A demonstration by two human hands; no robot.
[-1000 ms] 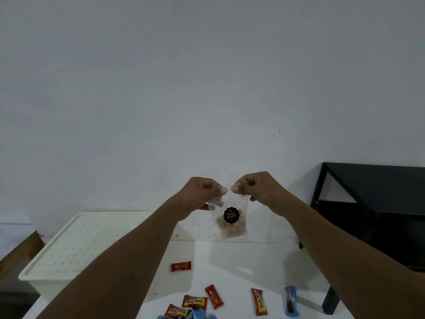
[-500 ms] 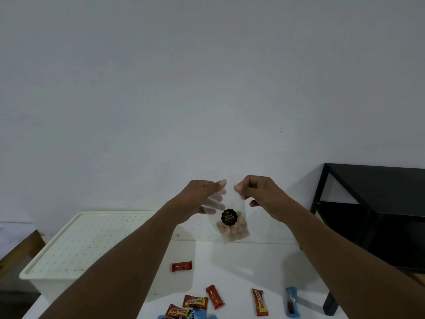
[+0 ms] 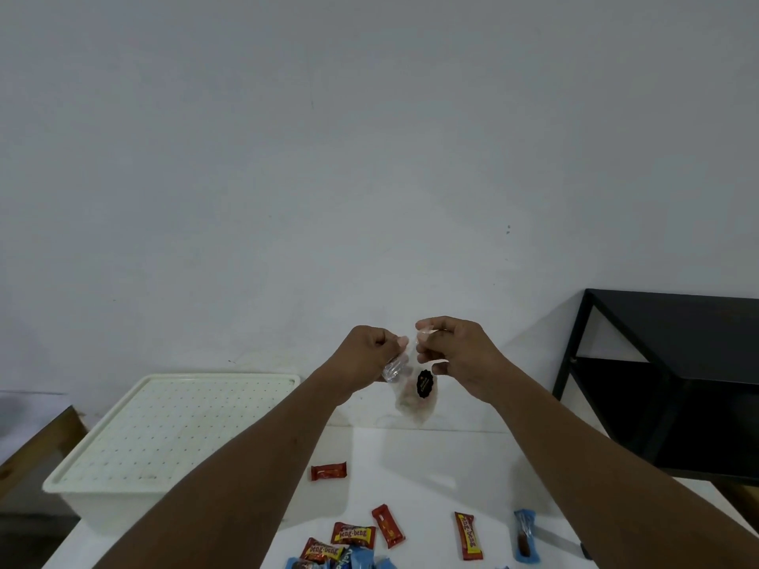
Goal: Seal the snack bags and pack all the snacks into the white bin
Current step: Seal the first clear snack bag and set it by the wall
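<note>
I hold a small clear snack bag (image 3: 414,398) with a black round label up in front of the wall, above the white table (image 3: 431,478). My left hand (image 3: 369,351) pinches its top left corner and my right hand (image 3: 456,351) pinches the top right. The bag hangs tilted, with pale snacks in its lower part. The white bin (image 3: 135,441) stands at the table's left with its dotted lid on. Several wrapped bars lie loose below my hands: a small red one (image 3: 328,471), a red bar (image 3: 388,525), a yellow-red bar (image 3: 468,535), a blue packet (image 3: 525,535) and a beng-beng bar (image 3: 353,533).
A black shelf unit (image 3: 673,379) stands to the right of the table against the wall. A wooden edge (image 3: 37,445) shows at the far left beside the bin. More blue and red wrappers (image 3: 328,558) crowd the bottom edge of the view.
My hands have drawn closer together at the bag's top, and the bag has twisted and tilted so that its label faces sideways.
</note>
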